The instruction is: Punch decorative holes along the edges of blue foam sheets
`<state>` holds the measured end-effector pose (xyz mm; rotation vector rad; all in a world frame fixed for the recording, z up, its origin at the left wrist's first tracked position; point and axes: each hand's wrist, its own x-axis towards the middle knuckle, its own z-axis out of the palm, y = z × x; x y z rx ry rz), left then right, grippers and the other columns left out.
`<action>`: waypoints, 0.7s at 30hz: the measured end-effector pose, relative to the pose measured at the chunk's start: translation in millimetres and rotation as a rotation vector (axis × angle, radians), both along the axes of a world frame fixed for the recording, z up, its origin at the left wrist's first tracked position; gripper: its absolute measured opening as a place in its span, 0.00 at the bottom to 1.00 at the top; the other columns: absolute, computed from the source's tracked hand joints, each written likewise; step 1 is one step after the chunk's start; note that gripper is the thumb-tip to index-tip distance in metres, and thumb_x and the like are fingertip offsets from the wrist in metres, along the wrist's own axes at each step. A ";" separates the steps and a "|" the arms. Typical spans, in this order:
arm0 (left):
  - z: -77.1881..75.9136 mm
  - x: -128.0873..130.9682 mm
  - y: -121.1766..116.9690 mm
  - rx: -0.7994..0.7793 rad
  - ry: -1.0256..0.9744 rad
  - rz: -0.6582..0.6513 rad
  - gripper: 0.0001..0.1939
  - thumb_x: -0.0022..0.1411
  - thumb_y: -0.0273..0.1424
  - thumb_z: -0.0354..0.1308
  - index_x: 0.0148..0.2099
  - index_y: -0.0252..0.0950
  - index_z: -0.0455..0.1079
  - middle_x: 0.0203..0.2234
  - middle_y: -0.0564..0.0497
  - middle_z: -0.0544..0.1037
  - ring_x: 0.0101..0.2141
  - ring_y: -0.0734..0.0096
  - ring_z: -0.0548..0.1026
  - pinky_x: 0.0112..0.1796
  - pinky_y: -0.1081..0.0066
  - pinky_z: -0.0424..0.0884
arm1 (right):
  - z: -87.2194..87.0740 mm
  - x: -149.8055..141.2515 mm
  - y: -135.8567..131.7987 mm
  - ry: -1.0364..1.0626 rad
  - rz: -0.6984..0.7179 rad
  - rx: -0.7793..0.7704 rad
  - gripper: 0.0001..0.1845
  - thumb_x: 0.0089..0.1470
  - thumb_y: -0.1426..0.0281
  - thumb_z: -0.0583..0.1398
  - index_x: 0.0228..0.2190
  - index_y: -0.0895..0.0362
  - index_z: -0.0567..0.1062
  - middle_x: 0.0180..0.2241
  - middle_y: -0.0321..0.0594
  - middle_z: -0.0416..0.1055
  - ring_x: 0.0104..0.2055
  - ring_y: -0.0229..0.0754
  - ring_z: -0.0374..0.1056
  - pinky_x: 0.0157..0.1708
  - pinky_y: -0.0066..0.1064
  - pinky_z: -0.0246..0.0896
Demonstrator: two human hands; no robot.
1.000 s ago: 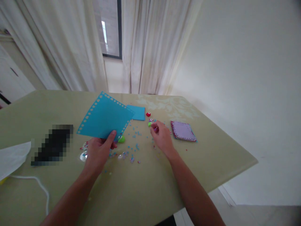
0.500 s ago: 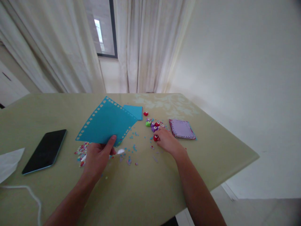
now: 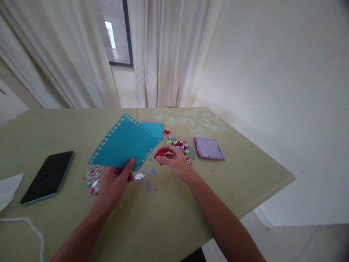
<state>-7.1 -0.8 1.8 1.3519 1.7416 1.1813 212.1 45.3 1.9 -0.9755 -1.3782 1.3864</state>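
My left hand [image 3: 116,182] pinches the near corner of a blue paper square [image 3: 125,142] between thumb and fingers, holding it tilted above the table. Rows of small shaped holes run along the paper's edges. My right hand [image 3: 174,160] is closed on a small red craft punch [image 3: 159,154], just right of the paper and apart from it. Behind that hand, several red, purple and green punches with toy eyes [image 3: 181,143] sit clustered, partly hidden. One more red punch [image 3: 167,131] stands farther back by itself.
A stack of blue paper [image 3: 153,129] lies behind the held sheet. To the right is a stack of hole-edged squares, purple on top [image 3: 208,148]. Confetti [image 3: 94,178] is heaped by my left hand. A black tablet [image 3: 47,177], white paper [image 3: 9,191] and cable [image 3: 34,227] lie left.
My right hand has gone from the punch cluster, picked up a red punch and brought it left toward the paper. My left hand still holds the blue sheet. The view has shifted slightly.
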 end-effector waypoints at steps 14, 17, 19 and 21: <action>-6.4 2.7 0.2 -0.038 0.088 -0.048 0.30 0.58 0.56 0.59 0.14 0.40 0.69 0.09 0.52 0.67 0.15 0.70 0.63 0.21 0.68 0.58 | -13.0 -6.4 3.8 0.006 -0.055 -0.010 0.22 0.46 0.53 0.76 0.34 0.54 0.78 0.32 0.38 0.78 0.31 0.41 0.72 0.31 0.33 0.64; -6.6 2.9 0.7 -0.016 0.089 -0.086 0.30 0.58 0.56 0.59 0.14 0.41 0.69 0.09 0.53 0.66 0.14 0.71 0.62 0.21 0.68 0.57 | -11.7 -5.4 4.2 -0.008 -0.064 0.020 0.21 0.45 0.54 0.76 0.33 0.53 0.79 0.31 0.36 0.76 0.30 0.40 0.69 0.31 0.32 0.61; -7.5 2.3 1.1 -0.012 0.093 -0.110 0.30 0.58 0.56 0.59 0.14 0.41 0.68 0.09 0.53 0.67 0.14 0.71 0.62 0.21 0.68 0.57 | -10.8 -4.5 4.5 -0.014 -0.082 0.010 0.21 0.45 0.53 0.76 0.31 0.54 0.79 0.28 0.34 0.73 0.29 0.38 0.65 0.30 0.31 0.56; -9.3 1.5 1.7 -0.014 0.099 -0.122 0.31 0.58 0.56 0.59 0.13 0.41 0.67 0.09 0.52 0.67 0.14 0.71 0.63 0.21 0.68 0.58 | -10.5 -3.2 5.3 0.003 -0.085 -0.015 0.21 0.46 0.53 0.75 0.27 0.55 0.77 0.25 0.32 0.68 0.27 0.36 0.59 0.29 0.31 0.51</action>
